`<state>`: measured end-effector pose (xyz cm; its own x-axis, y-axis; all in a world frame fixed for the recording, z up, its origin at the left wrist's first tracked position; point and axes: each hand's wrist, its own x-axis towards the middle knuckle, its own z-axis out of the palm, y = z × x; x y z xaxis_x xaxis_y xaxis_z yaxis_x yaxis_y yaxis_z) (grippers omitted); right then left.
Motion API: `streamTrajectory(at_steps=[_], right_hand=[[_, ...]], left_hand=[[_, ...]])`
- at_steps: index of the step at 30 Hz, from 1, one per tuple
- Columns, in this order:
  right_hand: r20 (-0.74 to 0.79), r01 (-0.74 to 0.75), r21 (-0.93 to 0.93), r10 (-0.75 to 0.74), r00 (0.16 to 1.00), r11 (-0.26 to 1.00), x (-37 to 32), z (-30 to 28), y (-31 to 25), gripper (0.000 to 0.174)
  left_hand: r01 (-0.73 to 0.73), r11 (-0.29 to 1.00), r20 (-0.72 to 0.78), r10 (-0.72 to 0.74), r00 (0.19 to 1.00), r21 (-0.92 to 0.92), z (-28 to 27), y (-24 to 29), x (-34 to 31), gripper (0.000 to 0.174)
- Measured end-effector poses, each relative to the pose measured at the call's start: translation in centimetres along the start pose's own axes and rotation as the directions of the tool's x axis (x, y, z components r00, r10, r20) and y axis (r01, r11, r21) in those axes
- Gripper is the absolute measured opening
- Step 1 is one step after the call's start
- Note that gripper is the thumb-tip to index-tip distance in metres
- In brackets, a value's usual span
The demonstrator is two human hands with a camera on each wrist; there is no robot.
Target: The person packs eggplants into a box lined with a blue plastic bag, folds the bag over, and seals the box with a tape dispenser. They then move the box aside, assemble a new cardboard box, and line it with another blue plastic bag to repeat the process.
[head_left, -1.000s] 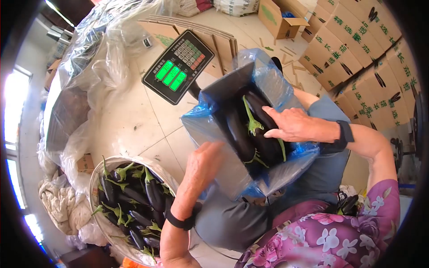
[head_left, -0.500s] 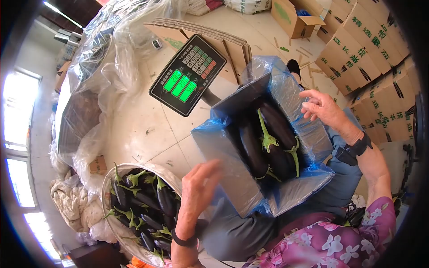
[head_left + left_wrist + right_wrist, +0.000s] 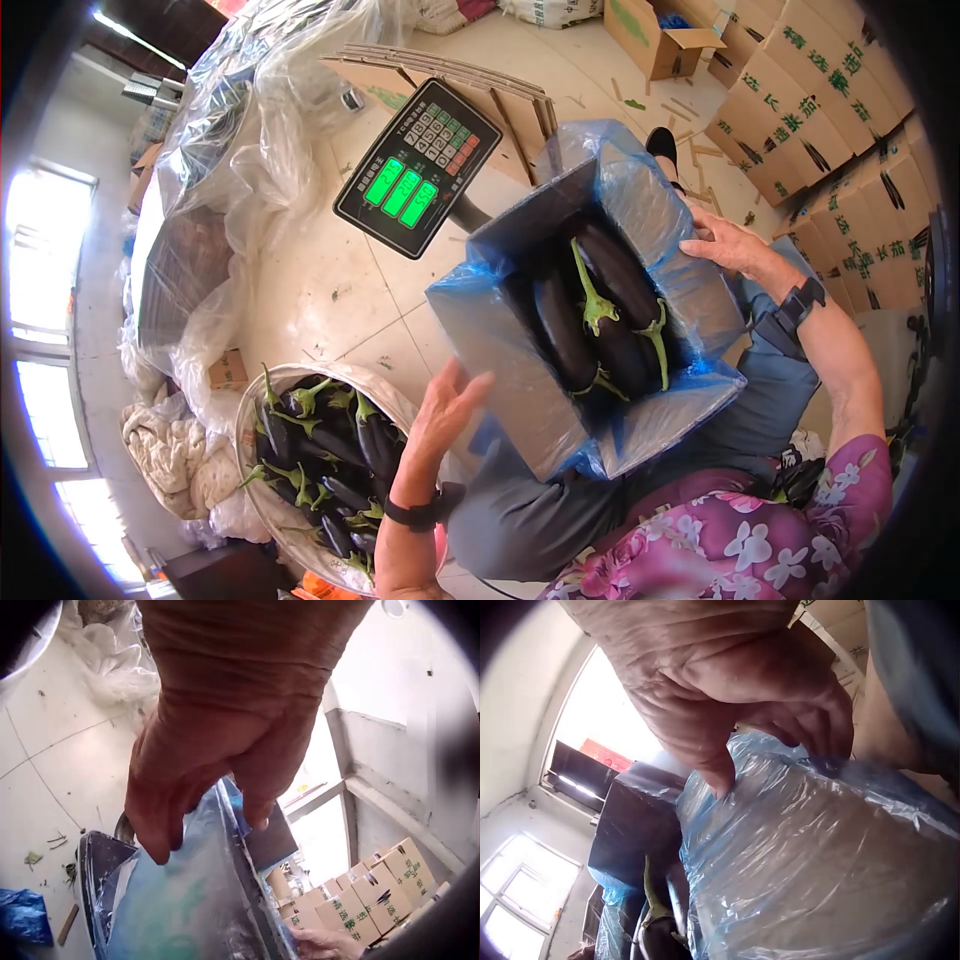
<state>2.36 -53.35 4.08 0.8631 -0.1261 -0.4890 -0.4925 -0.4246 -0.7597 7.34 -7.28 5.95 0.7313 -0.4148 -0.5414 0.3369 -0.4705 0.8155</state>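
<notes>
A carton lined with blue plastic film (image 3: 540, 410), its flaps folded outward, stands in front of the seated person. Several long dark eggplants (image 3: 625, 270) with green stems lie inside it. The right hand (image 3: 728, 245) is at the carton's right flap (image 3: 802, 847), thumb on one side of the film-covered edge and fingers over the other. At the left flap, the left hand (image 3: 445, 402) hovers with loose, spread fingers; in the left wrist view its thumb and fingers straddle the flap edge (image 3: 225, 855). A scale display (image 3: 418, 168) with green lit digits rises behind the carton.
A white bucket (image 3: 245, 425) full of eggplants stands at the person's left. Flattened cardboard (image 3: 520, 110) leans behind the scale display. Printed cartons (image 3: 800, 110) are stacked at the right, and clear plastic sheeting (image 3: 290, 130) covers a pile at the left. Scraps litter the floor.
The right hand has left the eggplants inside the carton, lifted to the right, then come down on the right flap. The left hand stays near the left flap. The scale's digits have changed.
</notes>
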Motion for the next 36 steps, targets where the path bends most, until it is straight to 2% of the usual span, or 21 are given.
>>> streamTrajectory(at_steps=[2,6,8,9,10,12,14,16,18,20,22,24,26,27,28,30,31,32,34,35,36], right_hand=[[0.080,0.226,0.386,-0.277,0.958,0.895,-0.8,0.7,-0.2,0.091],[0.201,0.066,0.502,-0.191,0.961,0.863,-2.1,-0.3,0.0,0.087],[0.147,0.151,0.352,-0.214,0.966,0.924,-2.9,0.1,-1.6,0.079],[0.064,0.255,0.142,-0.266,0.962,0.956,-4.2,0.4,-3.4,0.052],[0.057,0.257,0.145,-0.267,0.962,0.955,-4.9,0.7,-3.9,0.052],[0.059,0.151,-0.165,-0.143,0.988,0.975,-6.3,1.1,-4.0,0.028],[-0.001,0.175,-0.159,-0.177,0.984,0.972,-7.9,1.2,-3.9,0.025],[0.051,0.130,-0.322,-0.120,0.991,0.938,-8.8,1.1,-2.3,0.023],[0.011,0.146,-0.346,-0.152,0.988,0.927,-8.8,0.5,-2.0,0.021],[-0.023,0.158,-0.381,-0.180,0.983,0.911,-9.1,0.0,-2.3,0.021],[-0.216,0.226,-0.037,-0.229,0.949,0.973,-9.5,0.0,-3.5,0.019],[-0.189,0.174,0.014,-0.168,0.967,0.985,-10.0,-0.3,-4.3,0.014],[-0.038,0.217,0.188,-0.214,0.976,0.958,-10.8,-0.2,-5.6,0.014],[0.035,0.134,0.242,-0.147,0.989,0.961,-11.1,-0.1,-5.8,0.013],[0.040,0.133,0.248,-0.147,0.988,0.960,-11.5,0.2,-6.0,0.013],[0.055,0.292,0.111,-0.299,0.953,0.950,-12.5,1.3,-6.7,0.016],[0.002,0.419,-0.079,-0.420,0.907,0.904,-13.2,2.1,-7.6,0.023],[0.002,0.422,-0.076,-0.423,0.906,0.903,-12.7,2.8,-7.4,0.023],[0.184,0.675,-0.316,-0.655,0.733,0.667,-10.8,4.0,-6.6,0.027],[0.277,0.627,-0.302,-0.563,0.779,0.718,-10.0,4.2,-7.2,0.027],[0.279,0.630,-0.301,-0.565,0.776,0.716,-9.0,4.8,-6.8,0.027]], left_hand=[[0.060,0.995,0.056,-0.056,0.997,-0.078,0.7,0.0,-0.2,0.049],[0.130,0.991,0.101,-0.132,0.986,0.024,1.3,1.9,-0.1,0.038],[0.056,0.984,0.065,-0.046,0.997,-0.172,1.8,2.0,-0.1,0.036],[0.036,0.991,0.063,-0.029,0.998,-0.126,1.9,2.3,-0.1,0.035],[0.033,0.992,0.065,-0.025,0.998,-0.120,1.9,3.3,-0.3,0.035],[0.034,0.998,0.147,-0.041,0.988,0.049,2.2,5.5,-1.1,0.032],[0.080,0.995,0.209,-0.091,0.974,0.062,2.4,5.7,-1.6,0.031],[0.137,0.987,0.270,-0.155,0.950,0.085,2.6,5.6,-2.0,0.031],[0.144,0.933,0.169,-0.209,0.963,0.330,2.7,6.3,-2.2,0.029],[0.164,0.963,0.123,-0.193,0.974,0.214,2.7,8.7,-2.9,0.024],[0.127,0.971,0.000,-0.130,0.992,0.205,2.6,9.9,-3.6,0.024],[0.046,0.975,-0.011,-0.045,0.999,0.217,2.8,10.7,-4.5,0.023],[-0.006,0.974,-0.036,0.014,0.999,0.226,3.9,10.8,-5.2,0.021],[-0.031,0.971,-0.043,0.042,0.998,0.239,4.5,11.1,-5.5,0.019],[-0.053,0.966,-0.053,0.069,0.996,0.253,4.9,11.3,-5.8,0.018],[-0.039,0.962,0.016,0.036,0.999,0.269,5.5,11.7,-6.1,0.013],[-0.254,0.844,-0.007,0.291,0.957,0.473,6.6,12.0,-6.1,0.010],[-0.415,0.634,0.031,0.525,0.851,0.652,7.4,12.4,-5.9,0.011],[-0.404,0.641,0.047,0.497,0.866,0.652,8.3,12.6,-4.6,0.019],[-0.427,0.651,0.077,0.494,0.866,0.627,9.1,11.9,-3.4,0.022],[-0.447,0.661,0.103,0.491,0.865,0.603,9.9,11.1,-2.1,0.026]])
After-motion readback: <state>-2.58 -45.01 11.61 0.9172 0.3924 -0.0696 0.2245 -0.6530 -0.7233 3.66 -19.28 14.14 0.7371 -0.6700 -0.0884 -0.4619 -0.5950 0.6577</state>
